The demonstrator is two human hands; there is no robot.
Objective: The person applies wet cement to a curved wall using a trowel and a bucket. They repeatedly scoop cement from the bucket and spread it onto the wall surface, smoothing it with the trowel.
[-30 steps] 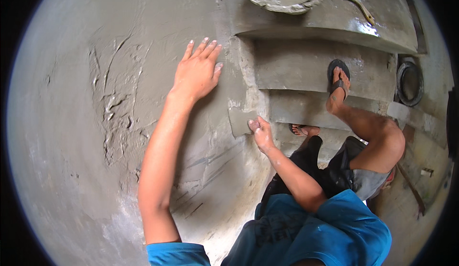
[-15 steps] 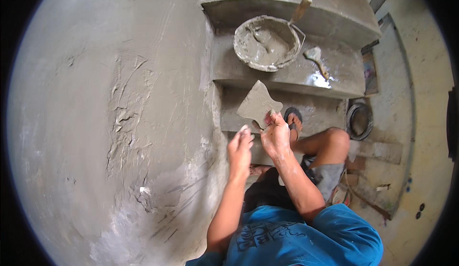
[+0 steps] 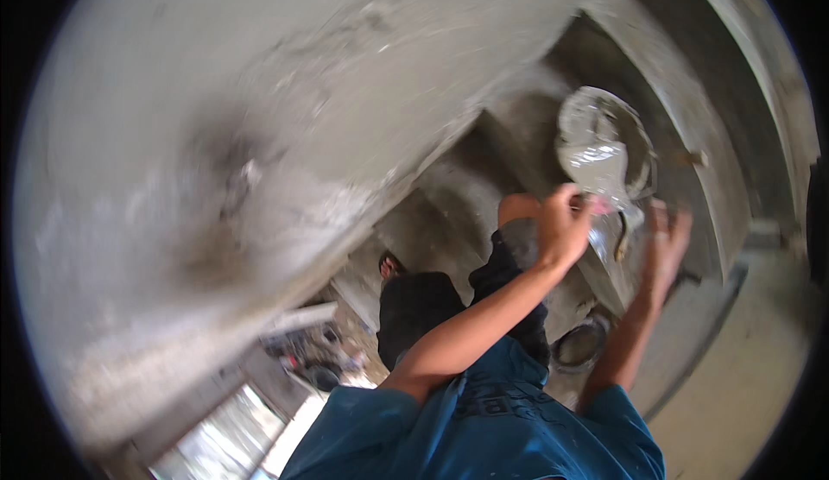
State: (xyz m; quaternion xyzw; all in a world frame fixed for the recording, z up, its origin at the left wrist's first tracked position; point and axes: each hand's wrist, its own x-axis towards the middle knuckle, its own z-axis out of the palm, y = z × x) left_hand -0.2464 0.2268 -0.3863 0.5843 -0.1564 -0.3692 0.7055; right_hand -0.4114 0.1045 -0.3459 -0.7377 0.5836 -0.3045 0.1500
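My left hand (image 3: 563, 228) grips a flat scraper (image 3: 596, 167) by its narrow, reddish end. Wet grey mortar coats the blade, which overlaps the near side of a bucket (image 3: 574, 113) of mortar on a stair step. Contact between blade and bucket cannot be made out. To the right of the scraper, my right hand (image 3: 665, 243) is raised, blurred, with fingers apart and nothing seen in them. Between my hands lies a brush (image 3: 623, 236) on the step. A trowel's wooden handle (image 3: 693, 160) juts out at the bucket's right.
Freshly plastered grey wall (image 3: 285, 135) fills the left side, rough in patches. Concrete stairs (image 3: 725, 135) curve up at the right. A round black tub (image 3: 580, 344) sits beside the steps near my right arm. Cluttered items (image 3: 324, 359) lie below at the lower left.
The scraper has passed from my right hand to my left and is now over the bucket. My body and view have turned; my right hand has moved away to the right.
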